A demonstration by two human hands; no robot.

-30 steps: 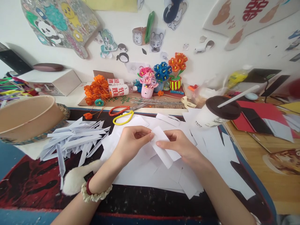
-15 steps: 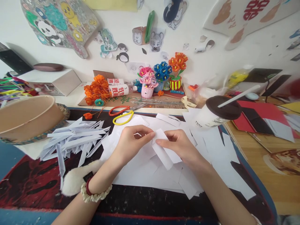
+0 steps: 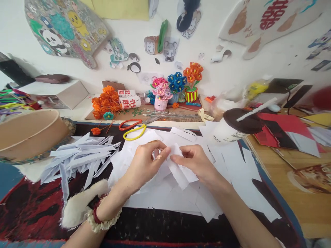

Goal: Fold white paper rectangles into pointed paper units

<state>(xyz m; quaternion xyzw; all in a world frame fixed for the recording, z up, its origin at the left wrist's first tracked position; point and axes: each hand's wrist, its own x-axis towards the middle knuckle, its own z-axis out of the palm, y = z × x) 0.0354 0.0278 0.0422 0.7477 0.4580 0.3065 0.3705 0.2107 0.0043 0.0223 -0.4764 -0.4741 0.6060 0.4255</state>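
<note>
Over the middle of the dark-covered table (image 3: 160,225), the left hand (image 3: 148,158) and right hand (image 3: 195,160) pinch a partly folded white paper slip (image 3: 178,174), fingers (image 3: 164,154) nearly together; folded white paper strips (image 3: 85,153) (seemingly finished) heap toward the left edge, flat white paper pieces (image 3: 241,177) remain rightward.

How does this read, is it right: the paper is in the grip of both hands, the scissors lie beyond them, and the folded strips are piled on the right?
Not quite: the head view shows the folded strips piled on the left. The rest is right: the paper is in the grip of the left hand and right hand, with the scissors beyond.
</note>
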